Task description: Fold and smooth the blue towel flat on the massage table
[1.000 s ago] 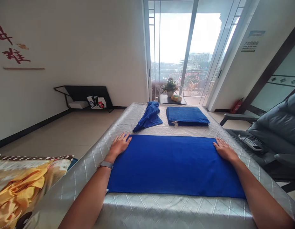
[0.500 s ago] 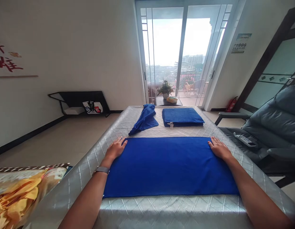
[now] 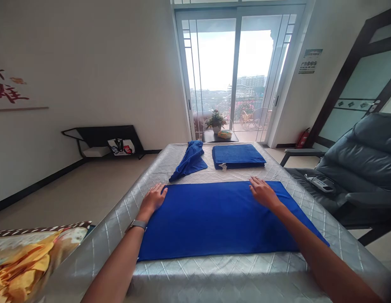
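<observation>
Cloth [image 3: 208,223] is spread out on the quilted cover [image 3: 220,266], right in front of us, long side running left to right; near edge close to the cover's front fold. Left hand [image 3: 154,197] is palm down at the far-left corner, fingers extended, thumb at the cloth's edge. Right hand [image 3: 263,192] lies palm down on the cloth, in from the right edge, fingertips about at the far edge, fingers straight and close together. We see no pinch on either side; how hard the palms press, we can't tell. Faint ripples by the right forearm. Our read: smoothing step, mostly flat. Next move calls for a light outward sweep on the right, left side anchored so nothing skews. Further out: crumpled cloth [image 3: 191,162] beyond the far-left part, folded stack [image 3: 238,155] beside it, both apart from our piece. Armchair [image 3: 362,151] off to the right.
</observation>
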The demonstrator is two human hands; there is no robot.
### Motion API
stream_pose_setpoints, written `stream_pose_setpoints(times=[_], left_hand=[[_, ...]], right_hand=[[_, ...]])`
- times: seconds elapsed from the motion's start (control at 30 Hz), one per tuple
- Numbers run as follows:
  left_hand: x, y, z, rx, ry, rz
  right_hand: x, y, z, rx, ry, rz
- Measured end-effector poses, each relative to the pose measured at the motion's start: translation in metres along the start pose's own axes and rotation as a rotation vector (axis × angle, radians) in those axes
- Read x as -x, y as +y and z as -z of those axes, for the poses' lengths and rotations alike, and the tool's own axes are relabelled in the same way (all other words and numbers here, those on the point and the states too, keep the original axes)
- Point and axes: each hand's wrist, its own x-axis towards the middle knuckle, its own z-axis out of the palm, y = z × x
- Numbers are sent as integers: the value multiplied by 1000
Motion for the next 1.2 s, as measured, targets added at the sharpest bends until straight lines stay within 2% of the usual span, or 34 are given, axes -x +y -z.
stream_pose_setpoints(times=[0.1, 0.2, 0.27, 0.37, 0.5, 0.73, 0.8, 0.87, 0.97, 1.07, 1.13, 1.2], left_hand=[[0, 0, 1, -4, -10, 5], [0, -1, -1, -5, -13, 5], [-1, -2, -4, -5, -11, 1], [-2, -3, -5, -6, -6, -7], [-2, -3, -2, 10, -8, -7], [2, 3, 6, 31, -2, -1], [3, 6, 8, 21, -5, 2], [6, 8, 11, -13, 13, 10], [12, 16, 19, -86, 95, 13], [17, 43, 26, -100, 158, -50], [16, 78, 26, -44, 143, -140], [14, 123, 20, 46, 67, -285]], right_hand=[[-10, -64, 0, -109, -64, 197], [-23, -111, -9, -188, -132, 232], [-29, -127, -20, -208, -182, 202], [-33, -131, -33, -197, -226, 167], [-27, -101, -34, -149, -239, 138], [-5, 19, -24, -18, -215, -90], [-1, 44, -26, 10, -188, -156], [1, 57, -28, 27, -175, -187], [0, 59, -30, 31, -175, -193], [-1, 56, -31, 21, -168, -187], [-1, 55, -32, 13, -163, -184], [-1, 57, -32, 7, -163, -185]])
